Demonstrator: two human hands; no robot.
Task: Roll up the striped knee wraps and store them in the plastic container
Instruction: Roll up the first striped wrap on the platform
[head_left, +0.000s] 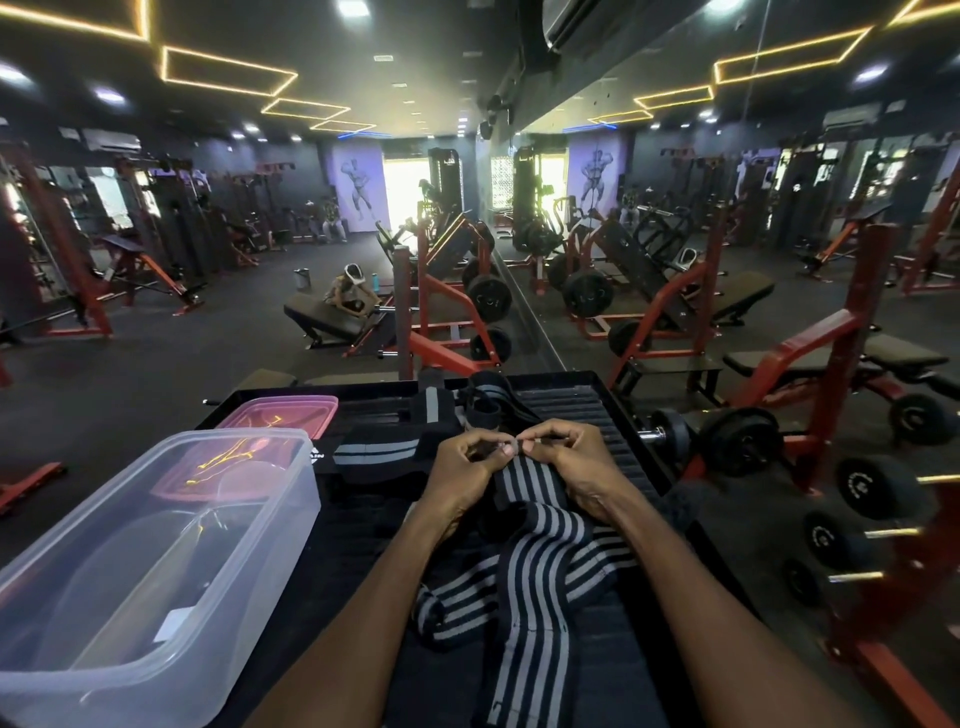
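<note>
Head view: my left hand (462, 467) and right hand (569, 460) meet at the far end of the striped knee wrap (530, 561), both pinching its edge between curled fingers and thumbs, as I judge, to start the roll. The rest of that wrap trails toward me in loose folds over the black worktop (613, 410).

I judge the main risk is a slack or skewed first turn, which would make the roll cone out and come undone, because the tail is twisted and piled.

Count: one wrap in hand, and at least one more wrap (374, 449) lying just beyond my left hand, though that far pile is too tangled to count. One clear plastic container (156, 561) stands near left, open, with one pink lid (280, 415) behind it.
</note>
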